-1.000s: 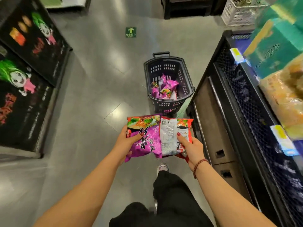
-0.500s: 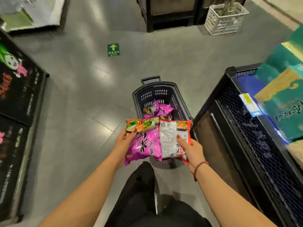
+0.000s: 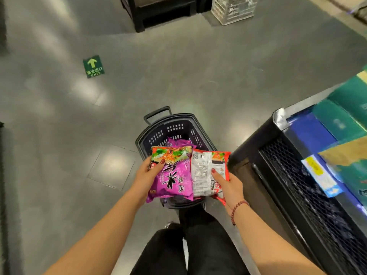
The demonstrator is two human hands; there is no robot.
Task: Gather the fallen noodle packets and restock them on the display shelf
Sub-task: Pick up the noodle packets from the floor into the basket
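My left hand grips a purple noodle packet by its left edge, thumb on the front. My right hand holds a red and white noodle packet, back side up, thumb on top. Both packets are side by side over a dark plastic basket on the floor. More purple packets lie inside the basket, mostly hidden by the ones I hold. The black display shelf with mesh front stands to the right.
Green and blue cartons and price tags sit on the shelf. A white crate and a dark stand are at the far end. A green exit sticker marks the grey floor. My dark trouser legs are below.
I have stepped closer to the basket, so the packets now hang right over it. The view tilted up and the left-hand displays have left the frame. Both grips are unchanged.
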